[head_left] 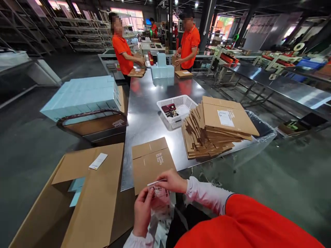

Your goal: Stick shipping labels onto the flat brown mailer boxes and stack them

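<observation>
Into the head view, and both hands are on the printed sheet (161, 193): thin, pale, dark print too small to read, a white strip running along its top edge. The left hand (142, 208) pinches its left side; the right hand (172, 181) grips that top edge. It's held near the flat brown carton (152, 160) on the metal table (144, 113).

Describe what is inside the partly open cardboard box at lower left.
Pale blue pieces show between the cardboard flaps, which hide the rest of the inside.
</observation>
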`<state>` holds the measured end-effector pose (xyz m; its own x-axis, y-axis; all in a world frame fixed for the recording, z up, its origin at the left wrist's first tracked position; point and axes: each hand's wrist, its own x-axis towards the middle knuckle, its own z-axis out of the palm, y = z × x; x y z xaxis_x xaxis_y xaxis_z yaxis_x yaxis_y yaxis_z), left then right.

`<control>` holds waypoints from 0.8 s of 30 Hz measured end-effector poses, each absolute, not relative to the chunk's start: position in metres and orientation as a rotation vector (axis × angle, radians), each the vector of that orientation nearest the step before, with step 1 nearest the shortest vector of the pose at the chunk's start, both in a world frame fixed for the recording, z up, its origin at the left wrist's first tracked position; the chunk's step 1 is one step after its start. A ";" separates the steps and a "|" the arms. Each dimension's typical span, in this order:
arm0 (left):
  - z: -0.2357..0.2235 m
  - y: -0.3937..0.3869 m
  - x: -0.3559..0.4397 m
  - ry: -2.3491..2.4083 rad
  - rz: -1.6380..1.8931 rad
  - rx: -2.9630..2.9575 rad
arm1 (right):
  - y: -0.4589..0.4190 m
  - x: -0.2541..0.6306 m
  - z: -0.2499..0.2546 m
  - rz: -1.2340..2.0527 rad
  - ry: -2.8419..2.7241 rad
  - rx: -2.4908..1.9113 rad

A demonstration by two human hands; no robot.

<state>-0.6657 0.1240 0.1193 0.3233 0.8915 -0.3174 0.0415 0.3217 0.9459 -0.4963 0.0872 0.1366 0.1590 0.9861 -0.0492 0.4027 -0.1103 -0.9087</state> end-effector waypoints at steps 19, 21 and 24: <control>-0.011 0.068 -0.661 1.130 0.614 0.570 | 0.223 -0.448 0.045 0.672 -1.489 -2.018; -0.029 0.049 -0.667 1.161 0.584 0.516 | 0.246 -0.444 0.032 0.550 -1.505 -2.116; -0.038 0.015 -0.688 1.241 0.475 0.470 | 0.255 -0.451 0.015 0.360 -1.688 -2.182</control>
<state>-0.6879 0.0153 -0.0381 0.2542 0.5792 -0.7745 -0.0865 0.8113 0.5782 -0.4506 0.2547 0.0152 0.2552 0.9667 0.0166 0.8756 -0.2238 -0.4280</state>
